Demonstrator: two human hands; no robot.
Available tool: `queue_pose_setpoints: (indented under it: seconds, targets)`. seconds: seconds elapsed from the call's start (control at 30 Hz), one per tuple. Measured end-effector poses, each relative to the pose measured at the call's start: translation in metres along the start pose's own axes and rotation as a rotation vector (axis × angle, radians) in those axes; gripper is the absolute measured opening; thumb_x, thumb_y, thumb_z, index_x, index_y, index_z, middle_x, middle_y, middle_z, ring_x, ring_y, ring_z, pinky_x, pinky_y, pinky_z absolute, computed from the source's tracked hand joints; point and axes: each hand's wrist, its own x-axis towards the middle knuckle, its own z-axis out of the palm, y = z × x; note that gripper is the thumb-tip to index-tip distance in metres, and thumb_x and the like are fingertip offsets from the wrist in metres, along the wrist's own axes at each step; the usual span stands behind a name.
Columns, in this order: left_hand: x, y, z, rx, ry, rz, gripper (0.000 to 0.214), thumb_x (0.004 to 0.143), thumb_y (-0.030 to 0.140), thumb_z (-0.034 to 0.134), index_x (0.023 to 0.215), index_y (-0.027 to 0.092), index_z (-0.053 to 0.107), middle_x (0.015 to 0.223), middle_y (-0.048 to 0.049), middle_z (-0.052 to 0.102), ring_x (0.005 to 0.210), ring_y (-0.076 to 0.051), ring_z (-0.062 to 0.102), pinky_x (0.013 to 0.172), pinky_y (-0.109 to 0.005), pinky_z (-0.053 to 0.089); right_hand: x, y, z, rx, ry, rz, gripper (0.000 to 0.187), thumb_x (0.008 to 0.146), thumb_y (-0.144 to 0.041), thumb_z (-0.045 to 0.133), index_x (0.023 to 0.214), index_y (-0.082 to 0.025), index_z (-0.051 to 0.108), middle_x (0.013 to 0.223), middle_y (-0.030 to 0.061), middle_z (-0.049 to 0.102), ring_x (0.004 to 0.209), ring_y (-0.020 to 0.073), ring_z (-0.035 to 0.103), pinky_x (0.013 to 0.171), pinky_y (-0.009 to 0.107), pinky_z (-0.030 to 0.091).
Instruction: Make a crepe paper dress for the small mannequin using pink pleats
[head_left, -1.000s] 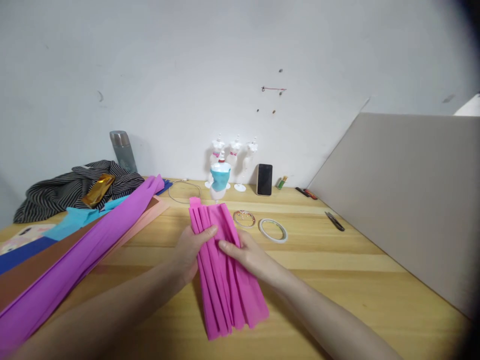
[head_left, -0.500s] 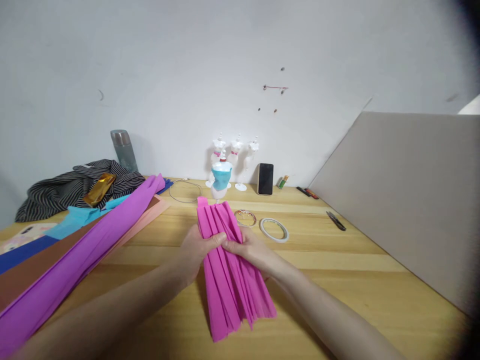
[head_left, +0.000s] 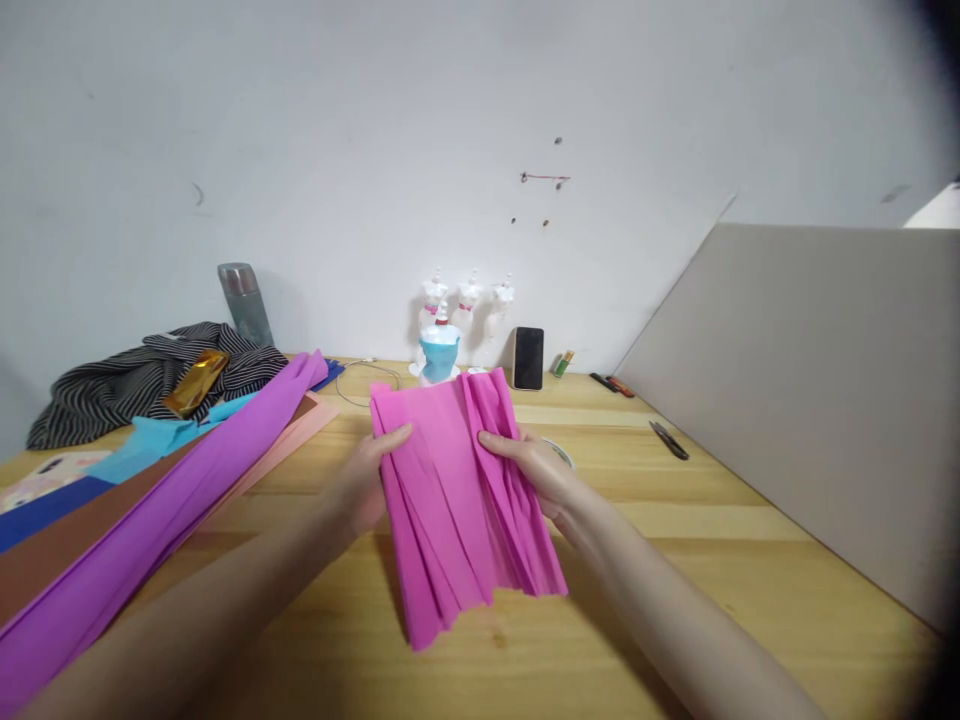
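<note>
I hold the pleated pink paper (head_left: 461,490) up off the wooden table (head_left: 712,560), just above its middle. My left hand (head_left: 367,480) pinches the sheet's left edge, thumb on top and fingers closed behind it; my right hand (head_left: 536,465) clamps the right edge the same way. As I judge it, the folding is done, since creases run the whole length, and the top is spread wide while the lower end is bunched and uneven, so evening out the fan is what remains.

To my left lie the long purple paper roll (head_left: 172,500) and other coloured sheets, close to my left forearm. Behind the sheet stand the small mannequin figures (head_left: 450,330) and a phone (head_left: 529,357). The grey board (head_left: 810,400) walls off the right; between it and my hands the tabletop is bare except for small snips (head_left: 669,441).
</note>
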Motion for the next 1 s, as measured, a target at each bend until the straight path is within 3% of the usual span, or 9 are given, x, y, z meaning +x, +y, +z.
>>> queue_pose_setpoints:
  seconds: [0.2, 0.37, 0.57, 0.87, 1.0]
  targets:
    - [0.003, 0.002, -0.002, -0.061, 0.001, -0.019, 0.04, 0.08, 0.027, 0.053, 0.112, 0.005, 0.065, 0.111, -0.018, 0.07, 0.118, -0.034, 0.057, 0.103, -0.048, 0.043, 0.008, 0.001, -0.004, -0.01, 0.03, -0.054, 0.019, 0.063, -0.019, 0.077, 0.078, -0.016, 0.066, 0.063, 0.0012, 0.068, 0.055, 0.0163, 0.063, 0.056, 0.029, 0.053]
    - [0.006, -0.001, -0.009, 0.018, -0.035, -0.008, 0.046, 0.067, 0.015, 0.055, 0.112, 0.007, 0.064, 0.11, -0.016, 0.07, 0.118, -0.036, 0.057, 0.104, -0.05, 0.041, 0.013, -0.004, -0.013, -0.031, 0.061, -0.118, 0.024, 0.064, -0.025, 0.078, 0.084, -0.017, 0.066, 0.075, 0.0049, 0.071, 0.066, 0.0204, 0.065, 0.067, 0.033, 0.054]
    - [0.007, -0.001, -0.01, 0.107, 0.02, 0.046, 0.047, 0.069, 0.011, 0.064, 0.116, 0.012, 0.063, 0.117, -0.0149, 0.068, 0.113, -0.033, 0.061, 0.102, -0.05, 0.044, 0.007, -0.009, -0.013, 0.015, -0.043, -0.108, 0.035, 0.06, -0.023, 0.081, 0.09, -0.017, 0.064, 0.084, 0.006, 0.072, 0.074, 0.0228, 0.068, 0.075, 0.037, 0.056]
    - [0.0, 0.011, -0.003, 0.161, 0.11, 0.091, 0.039, 0.072, 0.016, 0.071, 0.11, 0.01, 0.065, 0.114, -0.0168, 0.069, 0.107, -0.034, 0.064, 0.093, -0.047, 0.052, 0.003, -0.003, -0.005, 0.085, -0.045, -0.006, 0.027, 0.061, -0.018, 0.079, 0.084, -0.017, 0.064, 0.075, 0.0043, 0.071, 0.068, 0.0204, 0.068, 0.073, 0.036, 0.057]
    - [-0.003, 0.008, 0.0, 0.15, 0.088, 0.059, 0.042, 0.074, 0.017, 0.069, 0.115, 0.012, 0.064, 0.107, -0.0154, 0.072, 0.1, -0.033, 0.067, 0.09, -0.048, 0.052, -0.002, 0.005, 0.003, 0.047, -0.192, -0.043, 0.037, 0.059, -0.024, 0.084, 0.089, -0.016, 0.065, 0.08, 0.0046, 0.072, 0.073, 0.0209, 0.069, 0.078, 0.037, 0.056]
